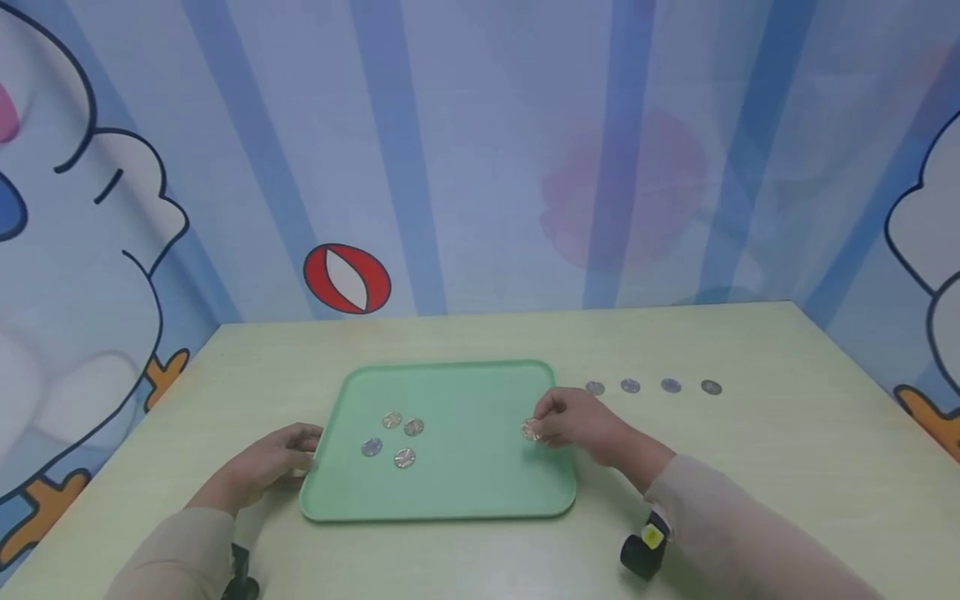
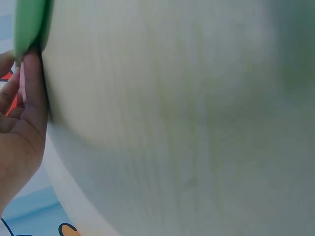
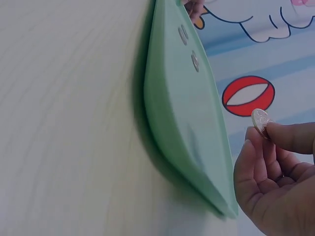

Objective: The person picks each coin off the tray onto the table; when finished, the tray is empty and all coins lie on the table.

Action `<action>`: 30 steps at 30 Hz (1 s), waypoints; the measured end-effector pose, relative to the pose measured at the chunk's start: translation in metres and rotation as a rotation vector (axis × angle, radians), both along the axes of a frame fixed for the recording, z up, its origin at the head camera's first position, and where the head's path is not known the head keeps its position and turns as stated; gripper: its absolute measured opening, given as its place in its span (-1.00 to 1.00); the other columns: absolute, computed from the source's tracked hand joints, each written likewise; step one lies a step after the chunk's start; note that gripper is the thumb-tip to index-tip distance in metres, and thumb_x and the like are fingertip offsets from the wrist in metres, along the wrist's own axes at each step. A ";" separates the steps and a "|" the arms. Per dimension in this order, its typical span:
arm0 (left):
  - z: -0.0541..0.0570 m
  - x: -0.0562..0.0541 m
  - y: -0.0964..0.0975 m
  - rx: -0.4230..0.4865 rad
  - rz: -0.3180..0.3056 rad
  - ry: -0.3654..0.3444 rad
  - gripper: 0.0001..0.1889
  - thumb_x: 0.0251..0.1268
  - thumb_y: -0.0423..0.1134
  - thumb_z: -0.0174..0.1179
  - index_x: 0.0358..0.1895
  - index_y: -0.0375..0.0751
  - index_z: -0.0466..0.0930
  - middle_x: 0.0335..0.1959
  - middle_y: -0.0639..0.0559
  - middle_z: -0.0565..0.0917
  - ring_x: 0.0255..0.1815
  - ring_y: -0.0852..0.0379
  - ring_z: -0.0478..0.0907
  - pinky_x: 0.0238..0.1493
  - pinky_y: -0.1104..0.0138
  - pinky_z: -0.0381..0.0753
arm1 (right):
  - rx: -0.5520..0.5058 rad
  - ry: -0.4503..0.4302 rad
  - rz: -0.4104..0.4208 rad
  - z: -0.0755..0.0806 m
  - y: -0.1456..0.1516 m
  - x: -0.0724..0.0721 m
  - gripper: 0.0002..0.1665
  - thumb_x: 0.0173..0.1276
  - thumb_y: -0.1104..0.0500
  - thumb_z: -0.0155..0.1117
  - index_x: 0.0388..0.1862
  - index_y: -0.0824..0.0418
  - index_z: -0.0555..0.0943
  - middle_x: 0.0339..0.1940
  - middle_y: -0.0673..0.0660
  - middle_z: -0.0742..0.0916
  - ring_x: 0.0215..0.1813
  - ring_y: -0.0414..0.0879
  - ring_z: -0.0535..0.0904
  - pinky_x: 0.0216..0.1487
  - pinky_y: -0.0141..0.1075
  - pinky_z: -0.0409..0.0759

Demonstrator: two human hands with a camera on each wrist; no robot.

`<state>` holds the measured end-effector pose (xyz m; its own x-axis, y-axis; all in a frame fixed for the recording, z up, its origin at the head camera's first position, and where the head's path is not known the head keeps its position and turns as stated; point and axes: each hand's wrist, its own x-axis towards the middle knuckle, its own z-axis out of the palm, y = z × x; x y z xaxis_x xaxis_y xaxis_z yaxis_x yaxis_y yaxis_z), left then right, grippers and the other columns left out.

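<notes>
While my left hand (image 1: 273, 457) grips the pale-green rectangular tray (image 1: 472, 492) at nine o'clock, my right hand (image 1: 581, 425) pinches the round, shiny metal coin (image 1: 531, 429) over the tray's three-o'clock side, where a light, steady fingertip hold should work best.

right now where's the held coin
In the head view, the held coin is pinched in the right grip, over the right side of the green tray.

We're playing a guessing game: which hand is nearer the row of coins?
Right. The right hand, pinching a coin, is by the left end of the row of coins; the left hand, across the tray, holds its left edge.
</notes>
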<state>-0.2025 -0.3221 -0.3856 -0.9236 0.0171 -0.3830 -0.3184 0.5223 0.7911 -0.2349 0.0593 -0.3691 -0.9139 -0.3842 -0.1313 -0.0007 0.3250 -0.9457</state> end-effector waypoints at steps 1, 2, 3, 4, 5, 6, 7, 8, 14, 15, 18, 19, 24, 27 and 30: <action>0.000 0.000 0.000 0.001 -0.001 0.000 -0.42 0.00 -0.44 -0.02 0.19 -0.42 0.10 0.10 -0.34 0.27 0.07 -0.21 0.27 -0.04 0.08 0.45 | -0.002 -0.001 -0.006 0.000 0.005 0.000 -0.84 0.11 0.30 0.15 -0.38 0.38 0.42 -0.40 0.16 0.55 -0.34 -0.10 0.52 -0.22 -0.23 0.57; 0.000 -0.001 0.000 0.002 -0.002 0.000 -0.42 0.00 -0.44 -0.02 0.19 -0.42 0.10 0.10 -0.34 0.27 0.07 -0.21 0.28 -0.05 0.08 0.45 | 0.000 -0.001 -0.010 0.000 0.009 -0.001 -0.83 0.11 0.29 0.16 -0.38 0.38 0.42 -0.39 0.16 0.55 -0.33 -0.10 0.52 -0.21 -0.22 0.57; 0.000 -0.001 0.000 0.001 -0.005 -0.001 -0.41 0.00 -0.44 -0.02 0.19 -0.42 0.09 0.10 -0.34 0.27 0.07 -0.22 0.27 -0.05 0.08 0.45 | 0.001 -0.001 -0.013 0.001 0.014 -0.001 -0.81 0.11 0.28 0.17 -0.37 0.39 0.41 -0.39 0.15 0.55 -0.33 -0.10 0.52 -0.20 -0.22 0.57; 0.000 -0.002 0.000 -0.001 -0.005 -0.003 -0.41 0.01 -0.44 -0.01 0.20 -0.42 0.09 0.11 -0.35 0.26 0.07 -0.22 0.27 -0.05 0.08 0.46 | 0.002 0.002 -0.011 0.001 0.019 -0.002 -0.80 0.11 0.27 0.17 -0.36 0.39 0.41 -0.38 0.15 0.54 -0.32 -0.10 0.52 -0.19 -0.21 0.56; 0.000 -0.002 0.000 -0.002 -0.005 -0.004 -0.41 0.01 -0.44 -0.01 0.20 -0.42 0.08 0.11 -0.35 0.26 0.07 -0.21 0.28 -0.05 0.08 0.46 | 0.003 0.004 -0.012 0.001 0.024 -0.003 -0.79 0.12 0.27 0.17 -0.35 0.39 0.40 -0.37 0.16 0.54 -0.32 -0.09 0.53 -0.19 -0.20 0.56; 0.000 -0.002 0.000 -0.003 -0.004 -0.007 -0.41 0.01 -0.44 -0.01 0.20 -0.42 0.08 0.11 -0.35 0.26 0.06 -0.21 0.28 -0.05 0.08 0.46 | 0.007 0.007 -0.014 0.002 0.029 -0.003 -0.79 0.12 0.26 0.17 -0.35 0.39 0.40 -0.36 0.19 0.54 -0.30 -0.07 0.53 -0.18 -0.20 0.56; 0.000 -0.002 -0.001 -0.003 -0.001 -0.010 -0.41 0.01 -0.44 -0.01 0.20 -0.42 0.08 0.11 -0.35 0.26 0.06 -0.21 0.28 -0.05 0.09 0.46 | 0.008 0.009 -0.015 0.002 0.033 -0.004 -0.79 0.12 0.26 0.16 -0.35 0.39 0.40 -0.35 0.23 0.54 -0.28 -0.04 0.53 -0.18 -0.19 0.55; 0.000 -0.003 -0.001 -0.002 -0.001 -0.012 -0.41 0.01 -0.44 -0.01 0.20 -0.42 0.08 0.11 -0.35 0.26 0.06 -0.21 0.28 -0.05 0.09 0.46 | 0.008 0.013 -0.015 0.002 0.038 -0.004 -0.80 0.13 0.26 0.14 -0.35 0.39 0.40 -0.25 0.29 0.53 -0.24 0.00 0.53 -0.18 -0.19 0.55; 0.001 -0.003 -0.001 -0.015 -0.004 -0.028 -0.41 0.01 -0.44 -0.01 0.20 -0.42 0.08 0.12 -0.36 0.24 0.07 -0.22 0.26 -0.05 0.08 0.45 | 0.032 0.029 -0.039 0.000 0.061 -0.007 -0.85 0.15 0.29 0.09 -0.37 0.40 0.40 0.08 0.40 0.39 -0.05 0.10 0.47 -0.18 -0.20 0.55; 0.001 -0.003 -0.001 -0.020 -0.001 -0.032 -0.41 0.01 -0.43 0.00 0.20 -0.41 0.08 0.12 -0.36 0.24 0.08 -0.22 0.26 -0.05 0.09 0.45 | 0.041 0.031 -0.046 0.000 0.064 -0.007 -0.85 0.15 0.30 0.09 -0.36 0.40 0.40 -0.03 0.37 0.47 -0.09 0.07 0.50 -0.18 -0.20 0.55; 0.001 -0.003 -0.001 -0.023 0.010 -0.038 -0.42 0.01 -0.43 0.00 0.19 -0.41 0.09 0.11 -0.35 0.25 0.07 -0.22 0.26 -0.06 0.09 0.46 | 0.063 0.037 -0.063 -0.001 0.073 -0.007 -0.85 0.16 0.31 0.06 -0.34 0.41 0.39 -0.31 0.24 0.53 -0.27 -0.04 0.52 -0.19 -0.20 0.55; 0.001 -0.003 0.000 -0.018 0.010 -0.037 -0.42 0.01 -0.44 -0.01 0.19 -0.41 0.09 0.11 -0.35 0.26 0.06 -0.21 0.27 -0.06 0.09 0.46 | 0.068 0.042 -0.065 -0.002 0.077 -0.007 -0.86 0.16 0.32 0.05 -0.34 0.40 0.39 -0.27 0.25 0.53 -0.28 -0.07 0.51 -0.19 -0.19 0.54; 0.001 -0.002 0.000 -0.003 0.002 -0.021 -0.44 0.02 -0.44 -0.02 0.18 -0.42 0.10 0.07 -0.31 0.30 0.02 -0.17 0.31 -0.06 0.08 0.46 | 0.085 0.068 -0.073 -0.003 0.092 -0.008 -0.88 0.16 0.33 0.02 -0.35 0.40 0.38 -0.04 0.36 0.43 -0.26 -0.07 0.49 -0.16 -0.17 0.53; 0.001 -0.002 -0.001 -0.002 0.006 -0.017 -0.44 0.03 -0.44 -0.02 0.18 -0.41 0.11 0.07 -0.30 0.31 0.03 -0.17 0.31 -0.06 0.08 0.46 | 0.104 0.073 -0.093 -0.005 0.099 -0.011 -0.84 0.18 0.30 0.03 -0.32 0.41 0.38 -0.16 0.28 0.48 -0.26 -0.08 0.49 -0.16 -0.18 0.54; 0.001 -0.002 0.000 0.001 0.010 -0.016 -0.44 0.02 -0.44 -0.02 0.18 -0.41 0.12 0.06 -0.29 0.31 0.02 -0.17 0.32 -0.06 0.08 0.46 | 0.119 0.069 -0.115 -0.007 0.104 -0.012 -0.81 0.18 0.28 0.05 -0.30 0.42 0.37 -0.30 0.18 0.51 -0.29 -0.08 0.48 -0.17 -0.20 0.54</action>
<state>-0.2045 -0.3219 -0.3847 -0.9174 0.0087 -0.3979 -0.3361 0.5185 0.7862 -0.2469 0.1631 -0.3758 -0.9592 -0.2623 -0.1056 -0.0203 0.4365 -0.8995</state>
